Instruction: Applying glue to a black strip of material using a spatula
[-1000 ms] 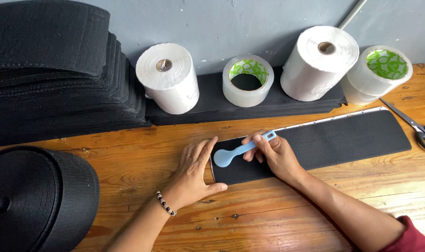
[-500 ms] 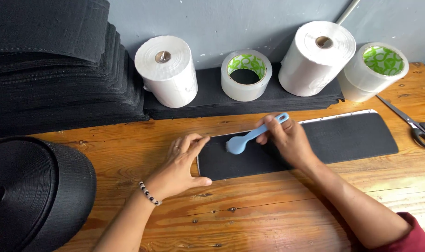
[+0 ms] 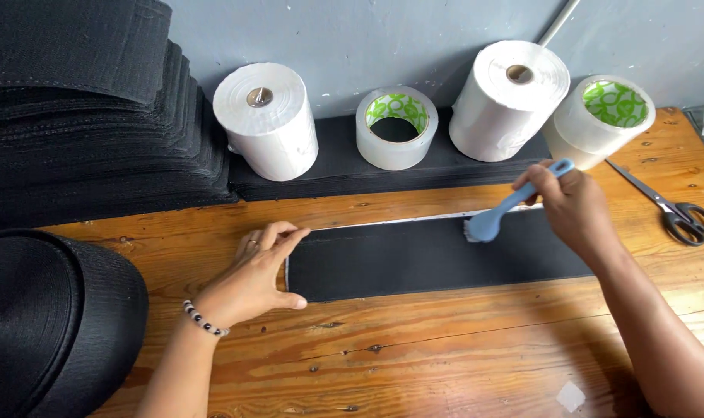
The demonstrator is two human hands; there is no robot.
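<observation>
A long black strip of rough fabric (image 3: 414, 259) lies flat on the wooden table (image 3: 414, 356). My left hand (image 3: 255, 275) rests flat at the strip's left end, fingers together and touching its edge. My right hand (image 3: 572, 205) grips the handle of a small light-blue brush (image 3: 507, 210). The brush head touches the strip's upper edge, right of its middle.
Two white rolls (image 3: 268, 120) (image 3: 507, 97) and two tape rolls with green cores (image 3: 396, 128) (image 3: 603, 120) stand along the grey wall. Stacked black strips (image 3: 81, 116) fill the left. A big black webbing roll (image 3: 50, 325) sits bottom left. Scissors (image 3: 673, 209) lie at right.
My right hand has carried the brush rightward along the strip, from near its left end to right of the middle. My left hand stays at the left end.
</observation>
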